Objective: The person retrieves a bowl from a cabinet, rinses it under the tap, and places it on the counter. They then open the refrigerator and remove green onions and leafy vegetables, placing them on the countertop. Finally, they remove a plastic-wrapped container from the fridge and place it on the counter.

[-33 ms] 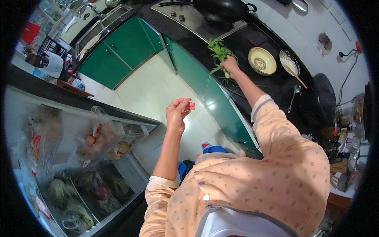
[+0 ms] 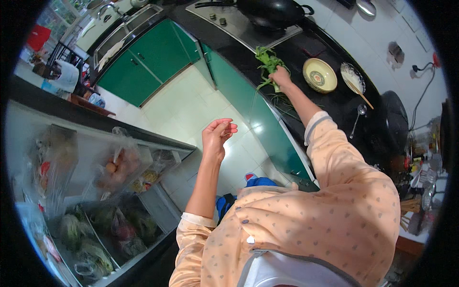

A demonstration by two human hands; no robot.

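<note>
Over the black countertop [image 2: 330,112], my right hand [image 2: 280,78] is closed around a bunch of leafy greens [image 2: 268,60]. Its leaves spread out beyond my fingers on the far left side, and a pale stalk end shows below them. Loose thin green strands [image 2: 285,103] lie on the counter under my wrist. My left hand [image 2: 219,136] is held in the air over the floor, fingers curled together with the thumb against them and nothing visible in it. A cream bowl [image 2: 319,75] stands just right of my right hand.
Right of the bowl are a white-smeared plate [image 2: 353,79] with chopsticks [image 2: 363,97] and a metal spoon [image 2: 356,122]. A black wok [image 2: 270,13] sits on the stove [image 2: 229,25]. At left is an open fridge [image 2: 167,210] with bagged food. A sink [image 2: 114,40] lies far left.
The view has shifted very slightly. My right hand keeps hold of the greens, which have turned a little in its grasp. My left hand stays where it was.
</note>
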